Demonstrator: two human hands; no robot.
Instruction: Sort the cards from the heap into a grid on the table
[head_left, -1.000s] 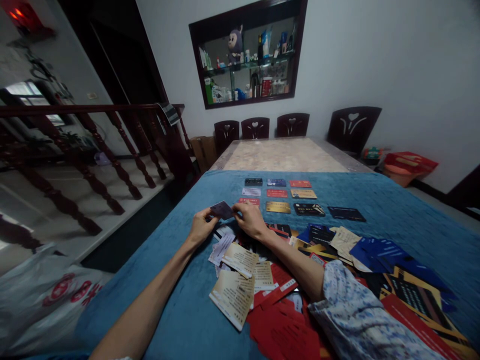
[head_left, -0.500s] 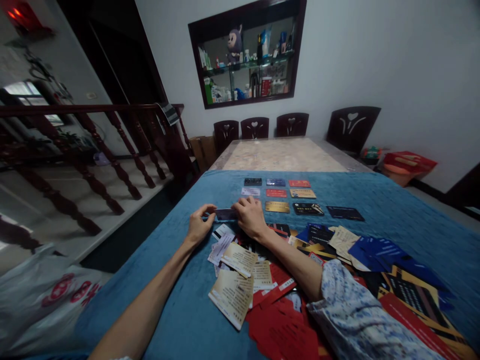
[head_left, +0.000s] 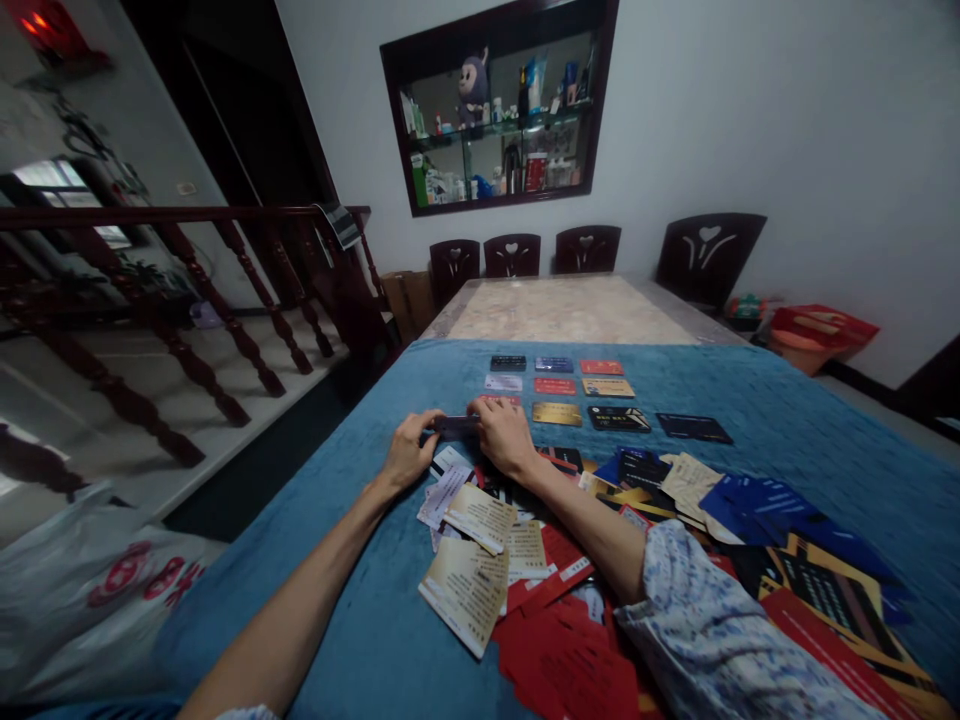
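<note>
Your left hand [head_left: 409,455] and right hand [head_left: 504,437] pinch a dark card [head_left: 454,425] between them, rows of cards [head_left: 559,388] just beyond your fingers.

One second ago the dark card [head_left: 453,426] was held tilted, its face turned up toward the camera, between the left hand [head_left: 409,455] and the right hand [head_left: 504,438]. It now lies nearly flat and edge-on, low over the blue cloth [head_left: 360,600], pinched at its left end by the left hand's fingertips and at its right end by the right hand's fingers. Both hands have shifted slightly forward, away from the person; the right hand's fingers now reach the near edge of the red card [head_left: 501,400] just ahead of them, covering more of it than before.
</note>
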